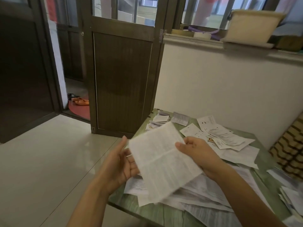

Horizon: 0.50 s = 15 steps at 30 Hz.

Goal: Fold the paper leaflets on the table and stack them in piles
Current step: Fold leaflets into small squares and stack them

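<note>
My right hand [198,153] pinches the leaflet [164,161] at its right edge: thumb on the printed face, fingers curled behind. My left hand [121,163] is spread and relaxed, with the thumb straight up and clear of the paper and the fingers tucked behind the left edge. Can't tell if those fingers touch the sheet.

The leaflet is in the air over the near left part of the table [164,213], unfolded and tilted, top corner pointing away from me. One crease runs across its middle. Print is blurred, unreadable.

The table is green and sits by the wall [213,82], below the sill [196,41].
- Under my hands: loose sheets [205,194], overlapping, no order. More paper runs off the right edge of view.
- Mid-table, right of the right hand: a fan [226,138] of opened leaflets, overlapping.
- Far left corner: small folded stacks [161,118], plus one folded packet [179,120] just beside them on the right.

Around the table:
- Left: brown door [121,79], glass panes up top, open gap on its left.
- Orange sandals [80,101] lie beyond that gap.
- Pale tiles [49,153] on my left.
- On the sill: cream tub [252,25], with tape rolls [201,35] to its left.
- Far right, beside the table: striped cushion [290,151].
</note>
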Tool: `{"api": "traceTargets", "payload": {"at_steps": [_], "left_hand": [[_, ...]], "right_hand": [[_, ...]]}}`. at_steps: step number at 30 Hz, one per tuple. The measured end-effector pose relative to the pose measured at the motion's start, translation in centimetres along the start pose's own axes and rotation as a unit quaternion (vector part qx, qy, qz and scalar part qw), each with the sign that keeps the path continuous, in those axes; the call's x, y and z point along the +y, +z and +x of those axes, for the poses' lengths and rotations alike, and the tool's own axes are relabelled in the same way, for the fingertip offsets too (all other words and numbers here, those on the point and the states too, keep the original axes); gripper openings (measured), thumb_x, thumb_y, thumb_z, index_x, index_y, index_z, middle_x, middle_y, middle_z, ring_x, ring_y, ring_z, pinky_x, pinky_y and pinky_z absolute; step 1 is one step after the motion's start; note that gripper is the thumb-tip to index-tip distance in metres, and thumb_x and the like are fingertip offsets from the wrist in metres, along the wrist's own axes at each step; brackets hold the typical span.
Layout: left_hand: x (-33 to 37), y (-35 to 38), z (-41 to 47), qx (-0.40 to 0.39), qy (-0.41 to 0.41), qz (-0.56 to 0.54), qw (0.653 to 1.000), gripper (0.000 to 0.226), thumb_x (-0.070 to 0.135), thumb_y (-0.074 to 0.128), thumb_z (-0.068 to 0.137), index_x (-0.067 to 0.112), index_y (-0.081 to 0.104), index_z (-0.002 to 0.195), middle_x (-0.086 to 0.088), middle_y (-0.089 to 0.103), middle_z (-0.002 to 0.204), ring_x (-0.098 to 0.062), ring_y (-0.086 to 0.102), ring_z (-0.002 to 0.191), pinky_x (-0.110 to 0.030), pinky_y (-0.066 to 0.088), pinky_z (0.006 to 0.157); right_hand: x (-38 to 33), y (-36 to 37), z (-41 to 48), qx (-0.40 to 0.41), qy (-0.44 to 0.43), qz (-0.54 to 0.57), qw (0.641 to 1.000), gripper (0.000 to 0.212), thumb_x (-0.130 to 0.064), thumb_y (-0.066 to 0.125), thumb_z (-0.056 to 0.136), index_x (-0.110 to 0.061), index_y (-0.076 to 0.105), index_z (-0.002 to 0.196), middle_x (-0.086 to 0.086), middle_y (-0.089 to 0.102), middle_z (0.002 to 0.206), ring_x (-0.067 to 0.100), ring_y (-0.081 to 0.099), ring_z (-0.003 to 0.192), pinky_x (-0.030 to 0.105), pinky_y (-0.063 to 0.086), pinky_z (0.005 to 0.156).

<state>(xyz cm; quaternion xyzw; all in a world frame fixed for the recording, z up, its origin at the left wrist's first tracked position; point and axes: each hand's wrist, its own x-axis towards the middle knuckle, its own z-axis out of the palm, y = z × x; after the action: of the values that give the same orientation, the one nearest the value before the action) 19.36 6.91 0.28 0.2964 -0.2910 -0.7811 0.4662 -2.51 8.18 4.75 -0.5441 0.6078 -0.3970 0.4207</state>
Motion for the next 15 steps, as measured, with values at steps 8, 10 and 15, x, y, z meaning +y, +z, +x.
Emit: {"api": "traceTargets", "payload": {"at_steps": [8,10,15], "left_hand": [[-0.8,0.1,0.3,0.017,0.048,0.222,0.974,0.03,0.023,0.065,0.079,0.009,0.061,0.105,-0.003,0.074,0.091,-0.02,0.071,0.087,-0.031,0.055,0.074],[-1.1,0.0,0.5,0.061,0.06,0.222,0.971,0.021,0.017,0.063,0.084,0.009,0.062,0.103,-0.003,0.074,0.091,-0.018,0.071,0.085,-0.028,0.055,0.069],[-1.2,0.0,0.9,0.142,0.13,0.226,0.955,0.038,0.017,0.066,0.082,0.022,0.05,0.117,-0.003,0.07,0.097,-0.018,0.068,0.086,-0.032,0.055,0.07]], "right_hand": [[0.4,1.4,-0.1,0.089,-0.016,0.103,0.991,0.029,-0.019,0.062,0.088,-0.016,0.05,0.114,0.004,0.07,0.099,0.019,0.071,0.082,0.035,0.058,0.067],[0.5,1.6,-0.1,0.103,-0.028,0.105,0.989,0.036,-0.017,0.062,0.088,-0.024,0.045,0.119,-0.001,0.069,0.097,0.016,0.07,0.082,0.032,0.057,0.064],[0.5,1.7,-0.7,0.04,-0.063,0.085,0.994,0.039,-0.008,0.064,0.085,-0.026,0.051,0.117,0.001,0.066,0.106,0.012,0.069,0.085,0.022,0.056,0.062]]}}
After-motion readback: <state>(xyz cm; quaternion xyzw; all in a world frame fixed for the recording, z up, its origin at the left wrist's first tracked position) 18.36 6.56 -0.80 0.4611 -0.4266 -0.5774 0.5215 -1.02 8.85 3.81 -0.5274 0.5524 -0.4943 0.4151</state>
